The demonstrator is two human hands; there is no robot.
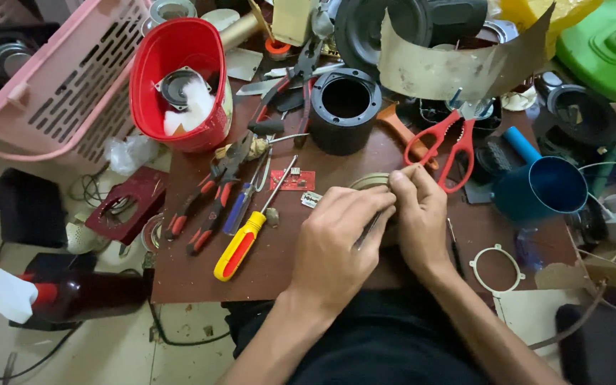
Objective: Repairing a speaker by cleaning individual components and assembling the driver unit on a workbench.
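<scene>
— Two hands over one small part, close to the body. What do you see them gripping?

— The left hand has its fingers curled together around a thin dark tool, a slim rod that slants up toward a round greyish disc. The right hand pinches the far rim of that disc between thumb and forefinger, fingers closed on it. The disc lies on the brown tabletop, mostly hidden under both hands; only its upper-left arc shows past the fingertips.

— What could go wrong?

— My guess: the tool tip could skid off the rim and jab the right fingers, since they sit just beside where it points. The disc might also twist out of the pinch.

— And around them?

— Left of the hands, a yellow-and-red screwdriver, then pliers with red-and-black grips, which an elbow could nudge over the edge. Just beyond the fingertips, a small red circuit board and red scissors. Farther back, a black cylinder and a red basket; at right, a blue cup.
</scene>
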